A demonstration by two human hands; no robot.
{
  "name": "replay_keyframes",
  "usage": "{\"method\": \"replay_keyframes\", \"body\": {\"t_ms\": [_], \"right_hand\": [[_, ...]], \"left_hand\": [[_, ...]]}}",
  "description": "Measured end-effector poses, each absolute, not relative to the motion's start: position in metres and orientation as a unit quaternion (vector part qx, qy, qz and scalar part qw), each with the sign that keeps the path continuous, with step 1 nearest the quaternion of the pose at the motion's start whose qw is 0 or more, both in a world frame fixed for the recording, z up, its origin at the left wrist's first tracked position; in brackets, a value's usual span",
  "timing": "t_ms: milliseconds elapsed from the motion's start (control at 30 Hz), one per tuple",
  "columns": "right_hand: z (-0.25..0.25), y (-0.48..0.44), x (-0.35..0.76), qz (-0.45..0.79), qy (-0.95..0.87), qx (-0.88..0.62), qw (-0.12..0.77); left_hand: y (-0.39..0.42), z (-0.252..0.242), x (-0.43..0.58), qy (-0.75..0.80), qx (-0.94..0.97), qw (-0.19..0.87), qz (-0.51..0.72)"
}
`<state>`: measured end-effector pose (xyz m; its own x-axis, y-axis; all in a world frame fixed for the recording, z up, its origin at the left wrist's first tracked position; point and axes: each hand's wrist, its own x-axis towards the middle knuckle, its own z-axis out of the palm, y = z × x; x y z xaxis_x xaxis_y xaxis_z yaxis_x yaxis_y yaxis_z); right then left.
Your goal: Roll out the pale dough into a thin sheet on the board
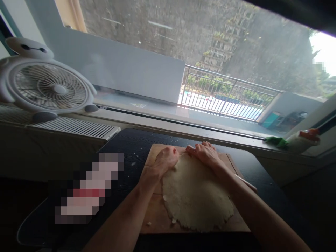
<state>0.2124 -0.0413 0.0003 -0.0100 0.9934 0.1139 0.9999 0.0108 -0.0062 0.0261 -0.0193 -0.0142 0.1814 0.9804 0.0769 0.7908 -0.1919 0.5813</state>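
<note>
Left hand [168, 157]: curled, fingers folded inward, at the far-left edge of a pale, roughly round sheet of dough [196, 196]; whether it pinches that edge cannot be told. Right hand [206, 153]: bent over the far edge, palm down, grip hidden. A slender, pale rod [246, 182], probably a rolling pin, projects to the right of the right forearm; its contact with the right hand cannot be confirmed. The dough lies flat, with a ragged near edge, on a light-brown wooden board [151, 217]. The board rests on a black table with rounded corners [130, 144], before a white window ledge [168, 120]. At far left stands a white, round-grilled fan [56, 87].

Step in hand, as judged: flattening or adjusting the sheet at its far edge. The next move would call for light, even pressure and support beneath the edge, to avoid tearing.
</note>
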Motion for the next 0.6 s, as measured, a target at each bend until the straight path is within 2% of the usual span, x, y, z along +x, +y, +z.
{"method": "replay_keyframes", "body": {"t_ms": [100, 300, 500, 600], "right_hand": [[0.001, -0.040, 0.209, -0.006, -0.711, -0.702, 0.038], [-0.013, -0.055, 0.199, -0.047, -0.740, -0.661, 0.114], [-0.004, -0.030, 0.209, 0.004, -0.695, -0.717, 0.053], [-0.012, -0.050, 0.195, -0.022, -0.728, -0.677, 0.104]], "left_hand": [[-0.021, -0.013, 0.026, 0.601, 0.734, 0.218, 0.230], [-0.022, -0.012, 0.027, 0.593, 0.740, 0.218, 0.231], [-0.019, -0.015, 0.027, 0.597, 0.737, 0.216, 0.231], [-0.020, -0.014, 0.026, 0.593, 0.739, 0.224, 0.229]]}}
